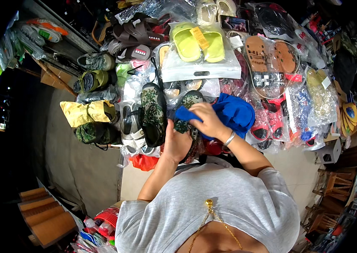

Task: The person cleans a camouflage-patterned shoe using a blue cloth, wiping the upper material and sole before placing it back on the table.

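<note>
My left hand (178,145) holds a camouflage fabric shoe (191,98) near its heel end, the toe pointing away from me. In my right hand (208,120) is part of a blue cloth (233,112), its bunched corner against the upper of that shoe. The rest of the cloth lies heaped over the packaged footwear to the right. Just left of my left hand rests a matching camouflage shoe (153,110) with black laces and an open collar. My hands and the cloth hide part of the held shoe.
Yellow-green clogs (194,44) in a clear bag lie beyond my hands. Dark brown sandals (137,38) are stacked at the back left. Upturned brown-soled footwear (262,60) is at the right. A phone (234,23) stands at the back. Wooden stools (335,185) are at far right.
</note>
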A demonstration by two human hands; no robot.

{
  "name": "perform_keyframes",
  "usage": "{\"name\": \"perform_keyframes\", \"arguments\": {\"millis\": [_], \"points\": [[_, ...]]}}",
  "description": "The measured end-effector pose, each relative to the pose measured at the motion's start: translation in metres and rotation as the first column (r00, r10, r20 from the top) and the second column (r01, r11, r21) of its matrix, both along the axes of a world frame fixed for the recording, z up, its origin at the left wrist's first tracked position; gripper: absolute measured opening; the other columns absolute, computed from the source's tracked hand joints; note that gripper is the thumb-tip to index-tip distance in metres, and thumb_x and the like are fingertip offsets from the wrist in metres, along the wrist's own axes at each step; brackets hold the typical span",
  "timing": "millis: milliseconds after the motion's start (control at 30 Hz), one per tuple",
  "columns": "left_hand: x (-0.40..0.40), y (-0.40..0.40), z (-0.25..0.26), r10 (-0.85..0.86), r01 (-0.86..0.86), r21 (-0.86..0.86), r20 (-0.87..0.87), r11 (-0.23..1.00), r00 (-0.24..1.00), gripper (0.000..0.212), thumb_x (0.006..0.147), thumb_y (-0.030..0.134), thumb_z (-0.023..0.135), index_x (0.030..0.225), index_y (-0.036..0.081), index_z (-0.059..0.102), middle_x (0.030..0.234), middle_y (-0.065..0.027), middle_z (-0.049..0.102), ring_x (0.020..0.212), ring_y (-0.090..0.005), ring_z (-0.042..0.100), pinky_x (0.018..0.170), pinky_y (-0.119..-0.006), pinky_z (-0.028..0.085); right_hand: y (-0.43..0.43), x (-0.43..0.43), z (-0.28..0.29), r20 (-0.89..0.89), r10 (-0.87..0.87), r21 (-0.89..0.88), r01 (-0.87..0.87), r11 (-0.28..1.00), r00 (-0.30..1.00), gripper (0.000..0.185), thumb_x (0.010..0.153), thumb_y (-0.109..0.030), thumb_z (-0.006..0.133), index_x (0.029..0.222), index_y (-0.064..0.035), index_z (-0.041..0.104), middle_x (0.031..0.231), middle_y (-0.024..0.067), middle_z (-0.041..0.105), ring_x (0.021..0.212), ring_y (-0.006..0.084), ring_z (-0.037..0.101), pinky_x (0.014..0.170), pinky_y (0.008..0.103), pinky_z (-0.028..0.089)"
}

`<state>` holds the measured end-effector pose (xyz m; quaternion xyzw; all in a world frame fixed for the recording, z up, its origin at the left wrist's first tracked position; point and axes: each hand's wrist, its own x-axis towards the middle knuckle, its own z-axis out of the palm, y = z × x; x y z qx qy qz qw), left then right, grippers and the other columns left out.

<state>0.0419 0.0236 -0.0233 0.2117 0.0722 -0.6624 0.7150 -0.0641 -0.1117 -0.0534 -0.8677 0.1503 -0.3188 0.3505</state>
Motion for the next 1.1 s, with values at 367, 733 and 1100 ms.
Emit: {"name": "perform_keyframes", "arguments": {"millis": [367, 733, 1100], "points": [[0.007, -0.038, -0.026, -0.085, 0.034, 0.121, 0.451, 0.992, 0.889, 0.038, 0.098, 0.03, 0.05, 0.124, 0.003, 0.054, 0.119, -0.0063, 0.061, 0.11, -0.0173, 0.057, 0.097, -0.032, 0.043, 0.0, -0.024, 0.007, 0.08, -0.173, -0.118, 0.182, 0.976, 0.982, 0.026, 0.078, -0.025, 0.068, 0.094, -0.0053, 0.062, 0.092, 0.009, 0.059, 0.09, 0.03, 0.054, 0.081, 0.0408, 0.04], [0.013, -0.045, -0.047, -0.14, 0.152, 0.105, -0.113, 0.983, 0.984, 0.029, 0.093, 0.02, 0.048, 0.104, -0.005, 0.058, 0.101, -0.0167, 0.064, 0.088, -0.0268, 0.064, 0.084, -0.038, 0.055, 0.03, -0.034, 0.01, 0.118, -0.098, -0.021, 0.101, 0.995, 0.988, 0.034, 0.078, -0.028, 0.066, 0.103, -0.0046, 0.065, 0.098, 0.0096, 0.058, 0.1, 0.0317, 0.051, 0.087, 0.0441, 0.041], [-0.016, -0.078, -0.009, -0.235, 0.179, 0.18, 0.363, 0.967, 0.902, 0.049, 0.1, 0.048, 0.029, 0.129, 0.013, 0.049, 0.131, -0.0035, 0.051, 0.126, -0.018, 0.042, 0.109, -0.036, 0.027, -0.018, -0.011, 0.004, 0.013, -0.398, -0.052, 0.398, 0.916, 0.917, 0.033, 0.079, -0.018, 0.066, 0.11, -0.0076, 0.064, 0.099, 0.0102, 0.057, 0.099, 0.0314, 0.049, 0.087, 0.0415, 0.036]]}}
